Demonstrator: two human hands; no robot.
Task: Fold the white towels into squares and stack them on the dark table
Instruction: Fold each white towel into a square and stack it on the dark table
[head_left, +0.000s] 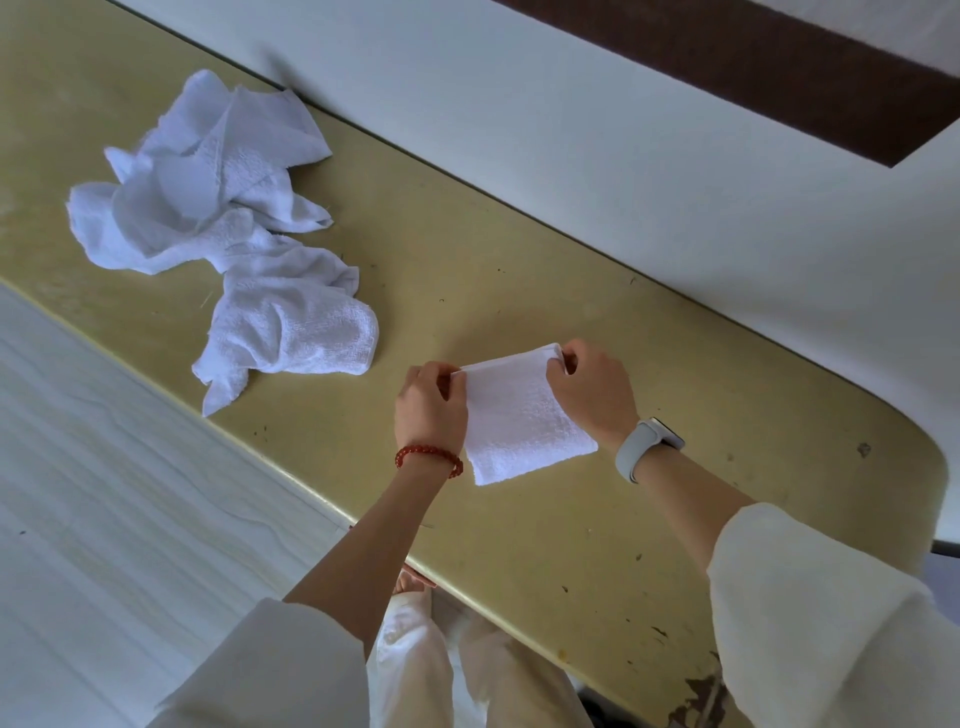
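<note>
A folded towel (524, 415) lies flat on the yellowish counter (519, 270), near its front edge, and both hands are on its far corners: the left hand (428, 405) pinches the far-left corner between thumb and fingers, the right hand (592, 389) pinches the far-right corner the same way, each closed on cloth. The towel already reads as a near-square, so this looks like the last fold being squared up or just laid. The next move probably calls for letting go, pressing the layers flat, and then reaching for a fresh towel from the loose pile (218, 234), which lies crumpled well apart to the left. No stack of finished squares is visible, so this may be the first one; the counter looks pale rather than dark, so I cannot tell where stacking is meant to go. There is open counter around the towel on all sides, with bare room to the right and beyond, though the front edge is close to the wrists.
</note>
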